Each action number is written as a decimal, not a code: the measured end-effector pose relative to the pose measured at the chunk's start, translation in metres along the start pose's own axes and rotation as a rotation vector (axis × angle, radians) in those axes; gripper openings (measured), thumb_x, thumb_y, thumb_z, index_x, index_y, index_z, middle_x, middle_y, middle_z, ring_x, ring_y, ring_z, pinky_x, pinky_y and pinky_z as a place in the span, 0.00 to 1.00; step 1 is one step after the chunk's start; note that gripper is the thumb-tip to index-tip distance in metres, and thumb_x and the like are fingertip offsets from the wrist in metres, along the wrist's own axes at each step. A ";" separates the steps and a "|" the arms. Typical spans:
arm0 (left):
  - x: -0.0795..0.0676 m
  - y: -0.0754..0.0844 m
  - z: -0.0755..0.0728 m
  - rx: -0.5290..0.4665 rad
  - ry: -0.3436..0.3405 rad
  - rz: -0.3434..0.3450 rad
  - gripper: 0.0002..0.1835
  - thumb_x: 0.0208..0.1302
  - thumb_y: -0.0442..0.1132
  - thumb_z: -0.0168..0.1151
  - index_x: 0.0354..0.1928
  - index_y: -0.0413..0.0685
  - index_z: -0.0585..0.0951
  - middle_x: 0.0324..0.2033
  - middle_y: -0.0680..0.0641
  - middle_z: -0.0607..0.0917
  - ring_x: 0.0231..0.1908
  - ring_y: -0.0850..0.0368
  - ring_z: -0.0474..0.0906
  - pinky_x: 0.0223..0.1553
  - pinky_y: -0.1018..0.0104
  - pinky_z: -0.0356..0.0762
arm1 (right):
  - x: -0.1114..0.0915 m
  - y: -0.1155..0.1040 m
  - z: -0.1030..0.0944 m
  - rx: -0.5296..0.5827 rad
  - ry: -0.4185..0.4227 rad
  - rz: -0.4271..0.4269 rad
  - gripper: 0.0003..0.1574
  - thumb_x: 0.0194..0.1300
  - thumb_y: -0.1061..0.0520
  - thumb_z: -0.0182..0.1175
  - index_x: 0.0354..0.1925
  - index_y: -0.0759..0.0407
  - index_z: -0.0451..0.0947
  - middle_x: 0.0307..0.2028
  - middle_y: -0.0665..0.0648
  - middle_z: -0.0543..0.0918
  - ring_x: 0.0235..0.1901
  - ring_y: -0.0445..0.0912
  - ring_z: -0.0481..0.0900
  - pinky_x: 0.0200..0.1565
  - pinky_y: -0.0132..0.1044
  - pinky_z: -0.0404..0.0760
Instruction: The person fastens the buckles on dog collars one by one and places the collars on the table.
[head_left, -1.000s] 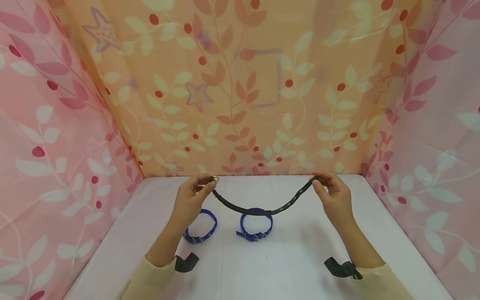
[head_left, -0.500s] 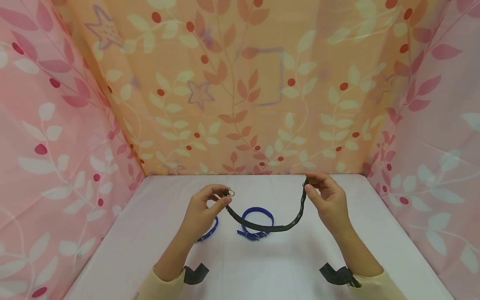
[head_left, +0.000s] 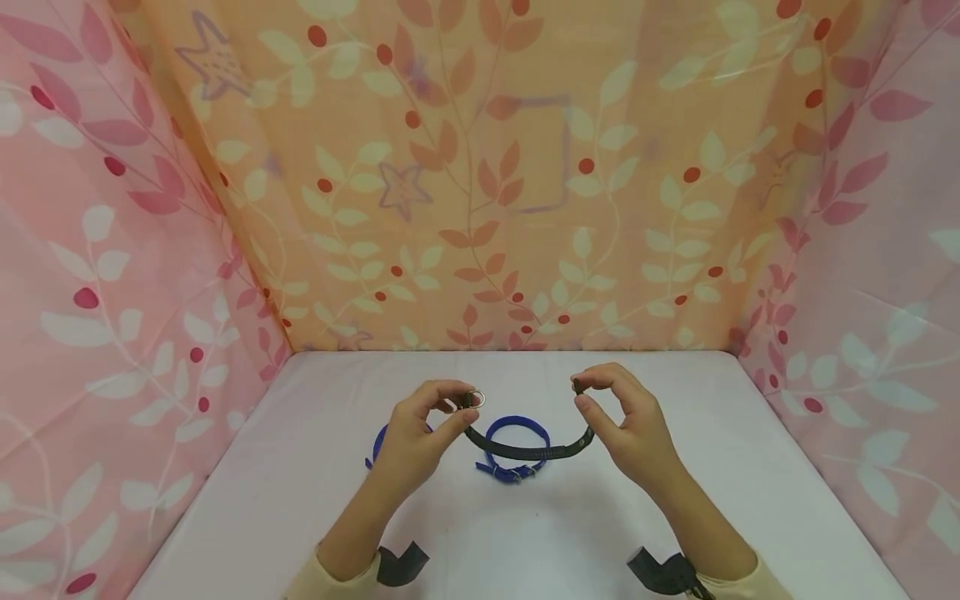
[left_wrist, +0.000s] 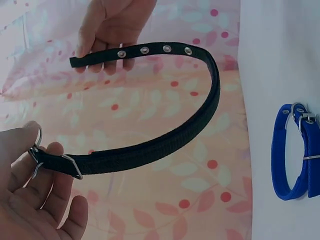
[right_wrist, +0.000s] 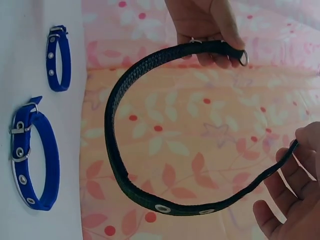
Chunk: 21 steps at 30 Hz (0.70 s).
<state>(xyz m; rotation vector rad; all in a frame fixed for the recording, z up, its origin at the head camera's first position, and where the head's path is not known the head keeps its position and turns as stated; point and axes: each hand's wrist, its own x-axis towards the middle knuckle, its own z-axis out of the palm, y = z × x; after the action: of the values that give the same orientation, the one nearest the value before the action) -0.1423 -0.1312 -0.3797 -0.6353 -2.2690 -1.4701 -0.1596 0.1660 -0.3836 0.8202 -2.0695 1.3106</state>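
A black collar (head_left: pixel 525 452) with metal eyelets hangs in a U between my two hands, above the table. My left hand (head_left: pixel 423 429) pinches its buckle end, where a metal ring and a buckle frame (left_wrist: pixel 72 166) show in the left wrist view. Between thumb and fingers, my right hand (head_left: pixel 626 425) pinches the plain tip of the strap; the eyelets (left_wrist: pixel 145 50) run along that half. Behind the black collar a blue collar (head_left: pixel 517 421), fastened in a loop, lies on the table. Another blue collar loop (head_left: pixel 380 442) is partly hidden by my left hand.
The white table (head_left: pixel 247 467) reaches back to an orange patterned curtain (head_left: pixel 465 183). Pink leaf-patterned curtains (head_left: pixel 97 250) close off the left and right sides. Dark straps (head_left: pixel 402 564) sit at both wrists.
Both hands have come closer together and a little lower, the left moving right and the right moving left. The black collar has bent from a wide shallow sag into a tighter curve.
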 end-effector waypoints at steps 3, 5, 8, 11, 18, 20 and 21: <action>-0.001 -0.001 0.006 0.015 0.011 0.023 0.13 0.67 0.43 0.71 0.52 0.62 0.85 0.44 0.63 0.86 0.48 0.61 0.81 0.51 0.63 0.81 | -0.003 -0.002 0.003 -0.039 0.003 -0.017 0.20 0.64 0.69 0.67 0.53 0.55 0.82 0.46 0.51 0.85 0.49 0.41 0.79 0.56 0.24 0.75; -0.001 -0.002 0.009 0.024 0.015 0.024 0.13 0.67 0.44 0.71 0.52 0.62 0.85 0.45 0.64 0.85 0.50 0.62 0.80 0.52 0.61 0.80 | -0.005 -0.002 0.005 -0.049 0.019 -0.010 0.21 0.62 0.69 0.70 0.52 0.55 0.83 0.45 0.51 0.85 0.48 0.41 0.80 0.55 0.24 0.75; -0.003 -0.004 0.014 0.028 0.020 -0.001 0.13 0.66 0.45 0.71 0.52 0.62 0.86 0.46 0.64 0.84 0.51 0.63 0.79 0.53 0.61 0.80 | -0.008 -0.002 0.009 -0.049 0.044 0.008 0.20 0.60 0.68 0.73 0.49 0.54 0.84 0.43 0.49 0.86 0.47 0.39 0.82 0.55 0.24 0.76; -0.005 -0.005 0.016 0.023 0.021 -0.021 0.14 0.63 0.45 0.74 0.50 0.63 0.87 0.45 0.65 0.85 0.51 0.63 0.79 0.52 0.62 0.80 | -0.009 -0.002 0.013 -0.022 0.059 -0.002 0.20 0.57 0.68 0.75 0.46 0.52 0.85 0.42 0.49 0.86 0.47 0.40 0.82 0.55 0.24 0.77; -0.007 -0.004 0.023 -0.009 0.011 -0.007 0.14 0.60 0.44 0.75 0.49 0.65 0.88 0.42 0.64 0.87 0.48 0.62 0.80 0.50 0.60 0.80 | -0.009 0.000 0.024 0.023 0.053 -0.134 0.23 0.50 0.71 0.77 0.42 0.51 0.85 0.40 0.49 0.87 0.46 0.44 0.82 0.53 0.25 0.78; -0.008 -0.003 0.025 -0.020 0.011 -0.007 0.14 0.60 0.44 0.75 0.49 0.64 0.89 0.41 0.64 0.87 0.47 0.61 0.80 0.49 0.61 0.81 | -0.010 0.001 0.027 0.024 0.046 -0.163 0.23 0.49 0.71 0.77 0.42 0.52 0.86 0.40 0.49 0.87 0.45 0.44 0.82 0.53 0.25 0.78; -0.008 -0.003 0.026 -0.031 0.010 -0.004 0.14 0.60 0.44 0.75 0.49 0.64 0.89 0.41 0.64 0.87 0.47 0.61 0.80 0.49 0.62 0.81 | -0.010 0.001 0.029 0.026 0.043 -0.176 0.23 0.49 0.71 0.77 0.41 0.52 0.86 0.40 0.49 0.87 0.45 0.44 0.81 0.53 0.25 0.78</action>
<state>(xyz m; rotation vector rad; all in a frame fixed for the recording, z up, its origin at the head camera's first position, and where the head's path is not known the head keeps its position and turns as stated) -0.1387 -0.1097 -0.3959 -0.6311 -2.2458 -1.5094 -0.1573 0.1418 -0.4025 0.9535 -1.9037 1.2507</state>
